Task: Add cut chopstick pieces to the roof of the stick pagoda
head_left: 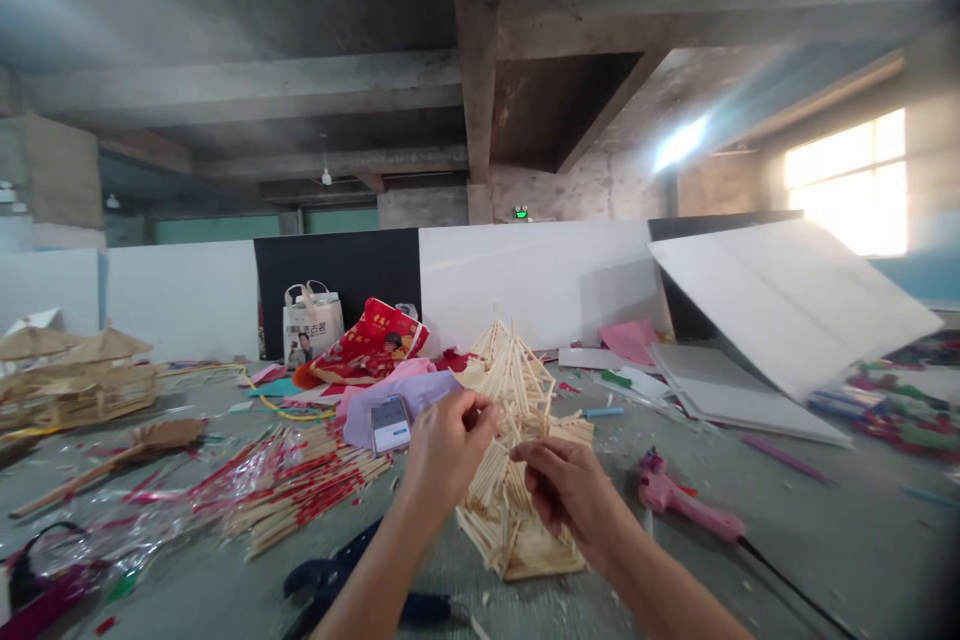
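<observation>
We've got one left hand (450, 450), one right hand (570, 495), one stick tower (510, 390), one pink glue gun (679, 505), one phone (391, 424), one tote bag (313, 325), folks!

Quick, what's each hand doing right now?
Left hand: closed, pinching something too small to tell.
Right hand: closed at the pale wooden-stick tower, grip unclear.

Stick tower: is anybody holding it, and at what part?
The right hand touches the stick tower at its middle. The left hand pinches near it, but I cannot tell what it holds.
</observation>
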`<state>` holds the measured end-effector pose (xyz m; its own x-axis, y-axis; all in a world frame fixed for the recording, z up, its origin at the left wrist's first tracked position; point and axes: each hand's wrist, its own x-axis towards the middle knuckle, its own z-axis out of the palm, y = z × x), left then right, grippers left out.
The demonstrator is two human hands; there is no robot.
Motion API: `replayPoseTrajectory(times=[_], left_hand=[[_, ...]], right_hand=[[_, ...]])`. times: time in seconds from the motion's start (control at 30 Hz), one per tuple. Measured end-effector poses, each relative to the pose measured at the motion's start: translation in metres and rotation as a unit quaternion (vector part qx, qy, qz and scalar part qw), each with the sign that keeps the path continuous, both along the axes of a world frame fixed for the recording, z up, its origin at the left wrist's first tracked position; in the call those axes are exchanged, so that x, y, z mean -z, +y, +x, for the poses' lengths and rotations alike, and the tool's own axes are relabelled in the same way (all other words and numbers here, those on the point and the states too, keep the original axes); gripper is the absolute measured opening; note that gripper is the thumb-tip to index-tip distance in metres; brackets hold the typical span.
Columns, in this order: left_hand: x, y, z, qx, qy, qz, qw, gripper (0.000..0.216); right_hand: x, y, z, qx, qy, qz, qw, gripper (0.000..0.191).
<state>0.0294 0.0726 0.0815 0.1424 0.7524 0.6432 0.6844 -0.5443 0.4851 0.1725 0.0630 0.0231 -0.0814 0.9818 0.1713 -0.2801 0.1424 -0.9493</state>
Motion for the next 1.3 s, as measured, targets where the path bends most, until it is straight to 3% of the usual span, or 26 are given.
replayPoseTrajectory(times=[0.2,0.37,0.5,0.7,0.93,1.1,1.3], left_hand=[[0.01,-0.024,-0.025,0.075,0.072,0.095,0.99,0.018],[0.015,-0.034,-0.029,0.121,0.111,0.11,0.98,0.022],[0.02,-0.037,-0.029,0.165,0.126,0.088,0.974,0.021],[0.03,-0.045,-0.035,0.191,0.17,0.012,0.967,0.011],[0.047,-0.062,-0.056,0.187,0.197,-0.082,0.959,0.009],[0.061,-0.068,-0.071,0.171,0.165,-0.132,0.962,0.011],[0.07,-0.07,-0.081,0.155,0.139,-0.138,0.968,0.008]], right_hand=[[0.007,-0.019,0.007,-0.004,-0.135,0.048,0.99,0.027],[0.013,-0.024,0.006,-0.023,-0.195,0.065,0.978,0.028],[0.016,-0.033,0.003,-0.02,-0.261,0.08,0.962,0.03],[0.016,-0.051,-0.005,-0.023,-0.4,0.097,0.911,0.022],[0.017,-0.061,-0.023,-0.03,-0.513,0.267,0.815,0.021],[0.03,-0.059,-0.037,-0.033,-0.523,0.272,0.807,0.021],[0.032,-0.062,-0.049,-0.048,-0.516,0.256,0.816,0.023]])
